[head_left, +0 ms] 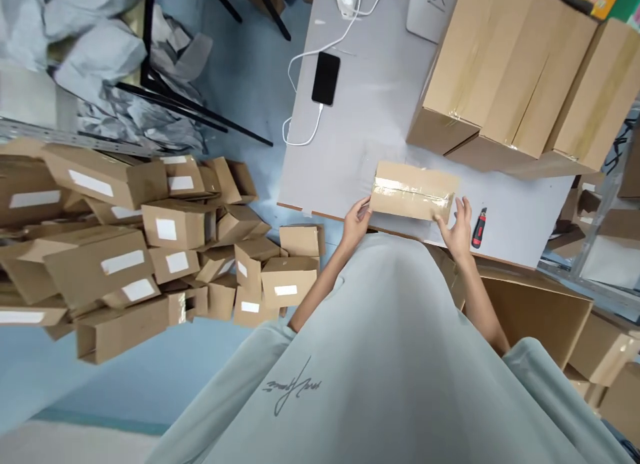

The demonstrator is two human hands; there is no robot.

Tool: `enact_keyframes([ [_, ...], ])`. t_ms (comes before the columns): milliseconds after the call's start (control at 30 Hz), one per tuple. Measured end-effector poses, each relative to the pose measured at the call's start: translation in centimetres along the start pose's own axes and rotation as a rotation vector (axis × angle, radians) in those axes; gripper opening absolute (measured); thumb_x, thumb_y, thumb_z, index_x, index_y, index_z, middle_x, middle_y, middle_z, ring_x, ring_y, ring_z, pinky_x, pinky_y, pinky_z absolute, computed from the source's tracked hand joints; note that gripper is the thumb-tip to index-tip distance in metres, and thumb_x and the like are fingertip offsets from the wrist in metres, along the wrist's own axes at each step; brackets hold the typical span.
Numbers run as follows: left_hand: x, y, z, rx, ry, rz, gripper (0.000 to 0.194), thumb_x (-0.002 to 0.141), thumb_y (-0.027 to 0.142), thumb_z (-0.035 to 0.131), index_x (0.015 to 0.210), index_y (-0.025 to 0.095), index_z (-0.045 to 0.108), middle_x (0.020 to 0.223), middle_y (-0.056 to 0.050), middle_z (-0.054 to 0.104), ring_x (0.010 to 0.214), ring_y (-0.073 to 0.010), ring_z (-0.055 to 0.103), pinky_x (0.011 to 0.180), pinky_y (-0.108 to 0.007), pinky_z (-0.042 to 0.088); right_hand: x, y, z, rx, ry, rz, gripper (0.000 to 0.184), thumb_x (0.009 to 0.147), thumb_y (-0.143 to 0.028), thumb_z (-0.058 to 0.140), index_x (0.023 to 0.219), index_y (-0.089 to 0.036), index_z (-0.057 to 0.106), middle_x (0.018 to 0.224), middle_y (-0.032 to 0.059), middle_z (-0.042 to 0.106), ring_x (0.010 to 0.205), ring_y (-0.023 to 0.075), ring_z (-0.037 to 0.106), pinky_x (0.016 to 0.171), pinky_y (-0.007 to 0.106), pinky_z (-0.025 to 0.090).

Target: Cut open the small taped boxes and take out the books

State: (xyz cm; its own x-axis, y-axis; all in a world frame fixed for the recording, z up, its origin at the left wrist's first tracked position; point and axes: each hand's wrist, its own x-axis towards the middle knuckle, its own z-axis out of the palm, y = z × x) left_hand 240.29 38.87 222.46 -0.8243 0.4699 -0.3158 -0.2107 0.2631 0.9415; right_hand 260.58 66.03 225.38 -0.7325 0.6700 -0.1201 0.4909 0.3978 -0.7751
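A small taped cardboard box (414,189) lies near the front edge of the grey table (360,124). My left hand (356,219) grips its left end, fingers curled around the corner. My right hand (457,225) presses against its right front edge, fingers bent over the box. Clear tape runs across the top of the box. A red and black utility knife (479,228) lies on the table just right of my right hand.
Large cardboard cartons (515,71) fill the table's back right. A black phone (325,78) on a white cable lies at the back. A heap of small labelled boxes (150,244) covers the blue floor at left. An open carton (540,311) stands at right.
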Motion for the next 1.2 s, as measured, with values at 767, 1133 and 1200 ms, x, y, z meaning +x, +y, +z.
enact_keyframes([
  [767,2.9,-0.2,0.3,0.109,-0.084,-0.076,0.099,0.071,0.047,0.100,0.159,0.020,0.063,0.168,-0.021,0.063,0.159,-0.0401,0.060,0.134,-0.060,0.048,-2.0,4.2,2.5,0.387,-0.028,0.267,0.106,0.081,-0.077,0.086,0.168,-0.021,0.060,0.158,0.0150,0.074,0.145,0.0359,0.070,0.129,0.060,0.054],
  [1133,6.2,2.3,1.2,0.085,-0.140,-0.021,0.066,0.092,0.055,0.086,0.147,0.020,0.075,0.163,-0.019,0.069,0.146,-0.0367,0.071,0.129,-0.056,0.055,2.2,3.9,2.5,0.507,0.063,0.270,0.119,0.074,-0.093,0.084,0.159,-0.011,0.068,0.159,0.0263,0.072,0.152,0.0423,0.068,0.134,0.063,0.049],
  [1200,6.4,1.3,1.2,0.071,-0.125,-0.030,0.065,0.094,0.060,0.083,0.144,0.019,0.075,0.161,-0.019,0.070,0.148,-0.0364,0.070,0.130,-0.057,0.054,2.6,4.5,2.8,0.529,0.065,0.279,0.114,0.074,-0.094,0.084,0.153,-0.013,0.072,0.160,0.0254,0.071,0.153,0.0405,0.067,0.135,0.060,0.048],
])
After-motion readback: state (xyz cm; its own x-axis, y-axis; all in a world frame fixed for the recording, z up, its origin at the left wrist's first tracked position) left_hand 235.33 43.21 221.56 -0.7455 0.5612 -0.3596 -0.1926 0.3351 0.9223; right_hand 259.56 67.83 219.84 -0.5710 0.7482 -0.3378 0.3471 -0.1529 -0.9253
